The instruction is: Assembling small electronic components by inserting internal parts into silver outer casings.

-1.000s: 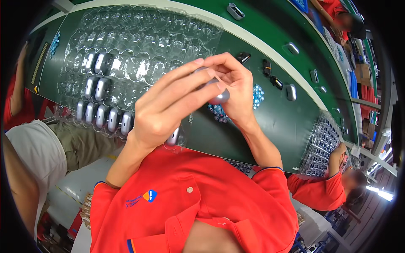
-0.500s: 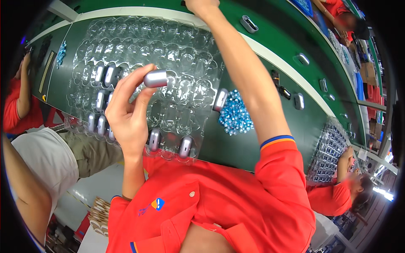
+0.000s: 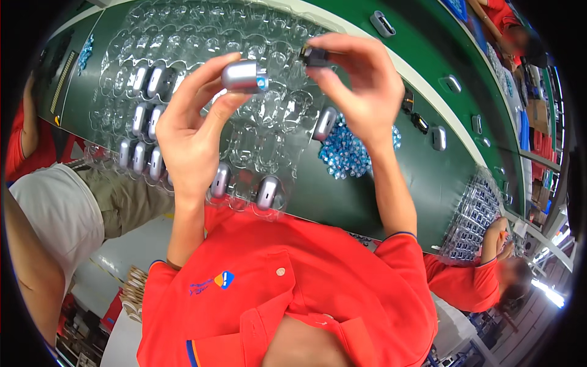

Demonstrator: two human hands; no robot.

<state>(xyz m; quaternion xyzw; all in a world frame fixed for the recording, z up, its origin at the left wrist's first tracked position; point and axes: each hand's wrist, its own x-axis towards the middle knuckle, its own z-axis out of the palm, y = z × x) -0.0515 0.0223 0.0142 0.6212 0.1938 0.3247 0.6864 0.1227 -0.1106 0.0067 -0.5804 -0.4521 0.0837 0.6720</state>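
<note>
Pinched in my left hand [image 3: 199, 119] is a rounded grey metallic earbud-case shell [image 3: 240, 76], with a small blue piece showing at its right end. My right hand [image 3: 367, 82] grips a small black part [image 3: 315, 56] between thumb and fingers, level with the shell and a short way to its right. Beneath both hands lies a clear plastic blister tray [image 3: 202, 46] with rows of rounded pockets. Several grey shells [image 3: 139, 158] sit in its left pockets. Two more shells stand along its near edge, one a grey shell [image 3: 267, 192].
A heap of small blue pieces [image 3: 344, 153] lies right of the tray, with a grey shell [image 3: 324, 123] beside it. Along the green conveyor [image 3: 422, 46] rest more shells, including an opened case [image 3: 383, 23]. Co-workers in red sit at left and right; a stacked tray [image 3: 468, 226] is near the right one.
My right hand has come back from the far conveyor edge with the black part. The left hand has moved slightly up and right, turning the shell so its blue end shows.
</note>
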